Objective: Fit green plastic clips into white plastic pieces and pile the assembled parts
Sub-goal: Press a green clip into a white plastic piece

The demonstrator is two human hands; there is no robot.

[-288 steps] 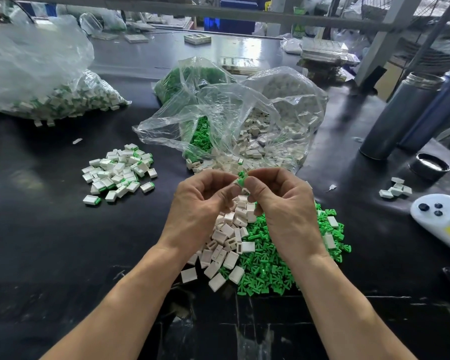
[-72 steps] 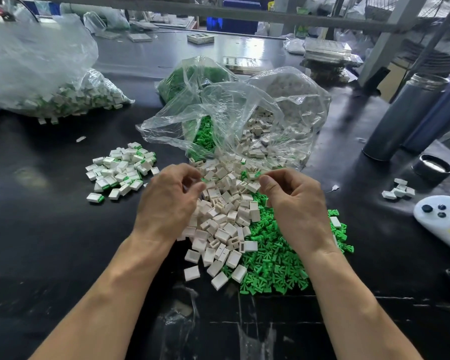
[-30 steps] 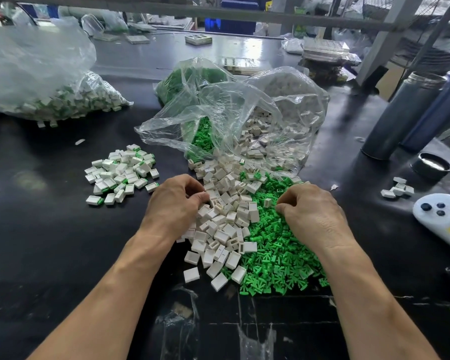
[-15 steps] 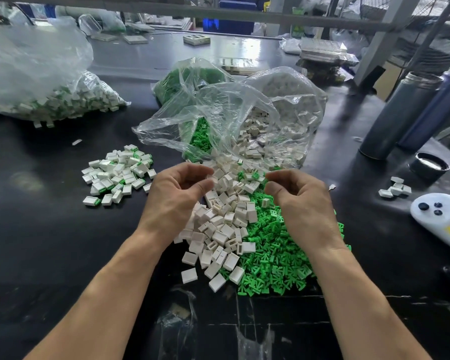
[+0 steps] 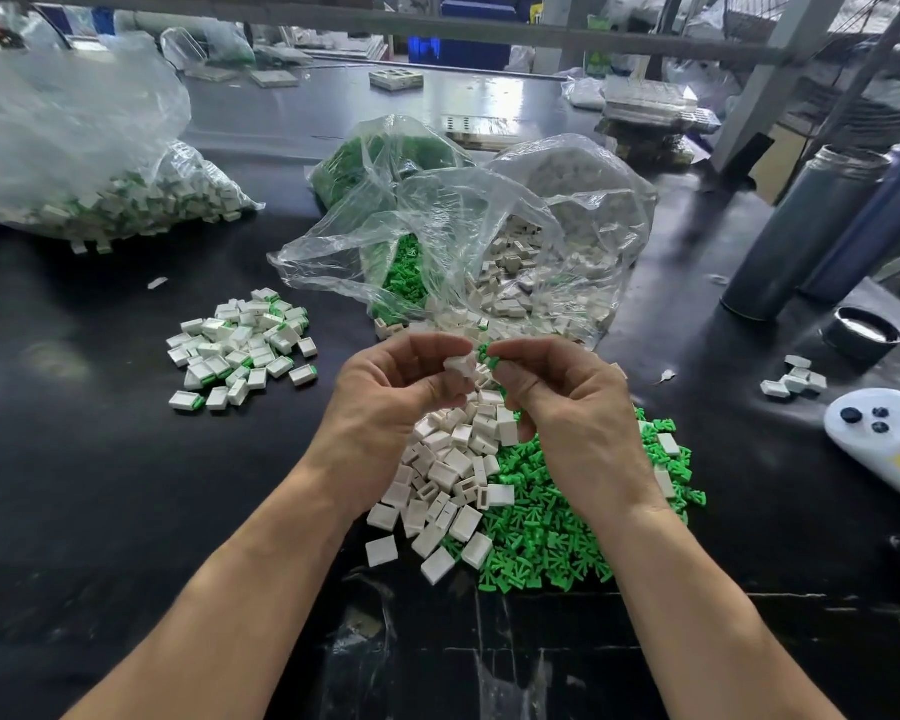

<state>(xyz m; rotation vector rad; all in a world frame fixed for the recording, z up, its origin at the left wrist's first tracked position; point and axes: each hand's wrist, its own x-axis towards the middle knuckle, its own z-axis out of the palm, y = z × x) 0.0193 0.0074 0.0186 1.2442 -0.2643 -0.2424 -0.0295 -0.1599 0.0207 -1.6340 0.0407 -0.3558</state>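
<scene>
My left hand (image 5: 391, 387) is raised over the black worktop (image 5: 74, 485), fingers curled, pinching a small white plastic piece (image 5: 461, 365). My right hand (image 5: 567, 392) faces it, pinching a small green plastic clip (image 5: 488, 354) just beside that piece. The pile of assembled white-and-green parts (image 5: 240, 348) lies to the left.

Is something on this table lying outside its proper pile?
Yes. A few white pieces lie on the green clips, away from their own heap. Also, a small white cluster sits alone at the right.
</scene>
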